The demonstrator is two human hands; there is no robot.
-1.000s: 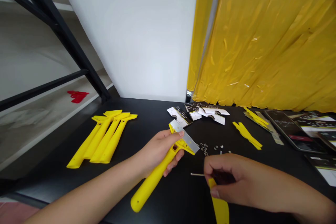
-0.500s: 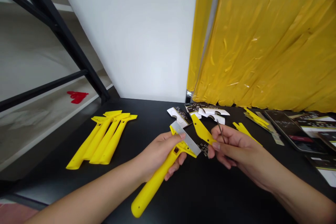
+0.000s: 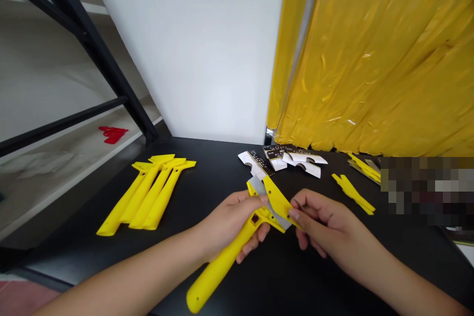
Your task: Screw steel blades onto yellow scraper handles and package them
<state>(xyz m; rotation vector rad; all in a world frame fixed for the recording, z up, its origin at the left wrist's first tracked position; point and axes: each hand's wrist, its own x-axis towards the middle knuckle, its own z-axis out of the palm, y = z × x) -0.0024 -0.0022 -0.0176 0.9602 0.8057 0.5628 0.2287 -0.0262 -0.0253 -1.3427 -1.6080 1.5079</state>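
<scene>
My left hand [image 3: 233,224] is closed round the head of a yellow scraper [image 3: 218,276], its handle slanting down toward me. A grey metal blade [image 3: 255,185] lies on the scraper's head under my left thumb. Between the thumb and fingers of my right hand [image 3: 322,222] is a flat yellow cover plate [image 3: 277,197] with small holes. This plate overlaps the blade and hides part of it. A thin dark metal piece [image 3: 297,202] also shows at my right fingers; its kind is unclear.
Several yellow scraper handles [image 3: 148,197] lie side by side at left. Printed cards [image 3: 276,158] are piled at the back, and loose yellow plates [image 3: 353,193] lie at right. A white panel [image 3: 200,59] and yellow plastic sheeting [image 3: 370,59] stand behind the black table [image 3: 207,168]. The far right is pixelated.
My right hand has moved left, bringing the yellow cover plate from beside the scraper head to over the blade. My left hand still holds the scraper.
</scene>
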